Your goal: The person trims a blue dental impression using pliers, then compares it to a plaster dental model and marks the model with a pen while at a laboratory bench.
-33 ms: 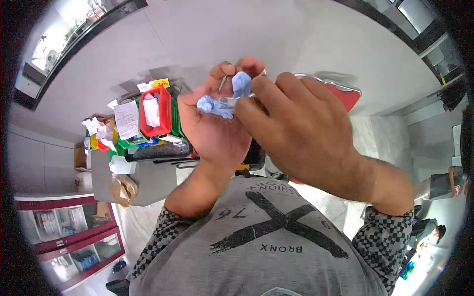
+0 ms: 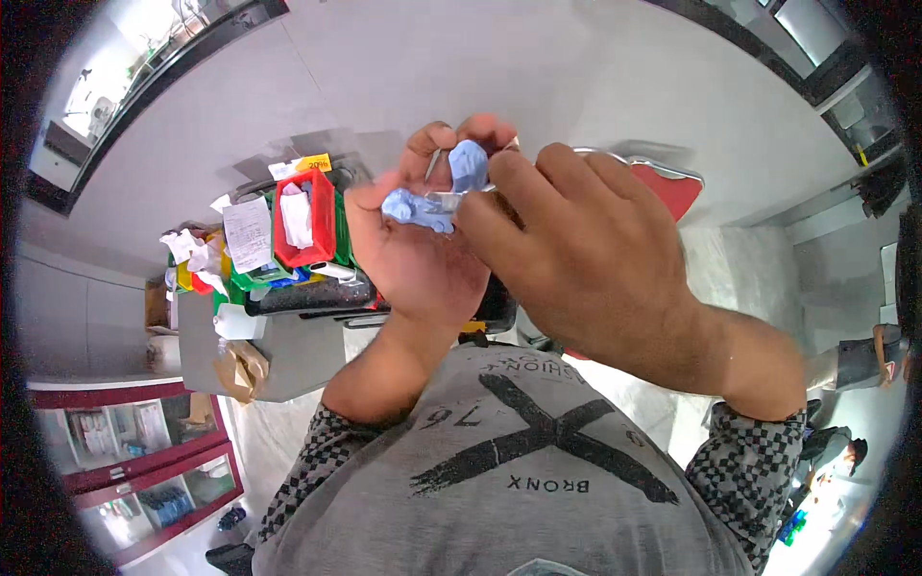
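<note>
A grey surface (image 2: pixel 288 360) cluttered with bins was seen below the raised hands. On it, a red plastic bin (image 2: pixel 305 221) holding white papers was set beside green and yellow containers (image 2: pixel 252 276). The right hand (image 2: pixel 586 259) was held over the left hand (image 2: pixel 423 254), both lifted close to the camera. A crumpled light-blue soft piece (image 2: pixel 432 197), perhaps cloth or putty, was gripped between them, together with a small silvery metal part (image 2: pixel 451 199). The fingers of both hands were closed on the blue piece, which was held in the air above the surface.
</note>
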Demonstrator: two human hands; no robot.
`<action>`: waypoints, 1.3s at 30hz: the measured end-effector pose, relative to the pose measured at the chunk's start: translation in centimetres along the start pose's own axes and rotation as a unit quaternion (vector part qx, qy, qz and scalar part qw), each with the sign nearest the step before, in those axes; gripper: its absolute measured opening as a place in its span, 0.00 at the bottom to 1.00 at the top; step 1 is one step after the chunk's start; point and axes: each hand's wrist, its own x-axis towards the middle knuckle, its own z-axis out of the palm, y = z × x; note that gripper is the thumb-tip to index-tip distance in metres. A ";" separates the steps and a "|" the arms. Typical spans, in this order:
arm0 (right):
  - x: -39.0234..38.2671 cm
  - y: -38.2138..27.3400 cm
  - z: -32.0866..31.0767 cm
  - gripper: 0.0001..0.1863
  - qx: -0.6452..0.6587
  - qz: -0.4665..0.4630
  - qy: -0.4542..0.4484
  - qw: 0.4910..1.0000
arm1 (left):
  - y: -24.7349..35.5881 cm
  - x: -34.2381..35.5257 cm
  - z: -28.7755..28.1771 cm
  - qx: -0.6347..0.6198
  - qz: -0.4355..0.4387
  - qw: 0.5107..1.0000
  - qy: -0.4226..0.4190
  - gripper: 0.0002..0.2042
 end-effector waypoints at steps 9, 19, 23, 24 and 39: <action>0.8 -0.7 -0.1 0.07 -0.017 -0.020 0.024 0.999 | -0.7 1.3 -1.5 0.030 0.123 0.971 -0.201 0.30; 0.5 -0.8 -0.6 0.10 -0.054 -0.021 -0.033 0.998 | -1.0 1.1 -1.4 0.110 0.116 0.968 -0.196 0.38; 0.2 -0.6 -0.2 0.13 -0.022 -0.005 -0.024 0.999 | -0.8 0.9 -0.9 0.071 0.101 0.974 -0.188 0.41; 0.3 -0.4 0.0 0.13 -0.020 -0.007 -0.018 1.000 | -0.7 0.9 -0.8 0.060 0.096 0.977 -0.183 0.42; -0.2 0.5 -1.1 0.07 -0.064 -0.066 0.083 0.992 | -1.5 0.7 0.4 0.082 0.145 0.981 -0.098 0.38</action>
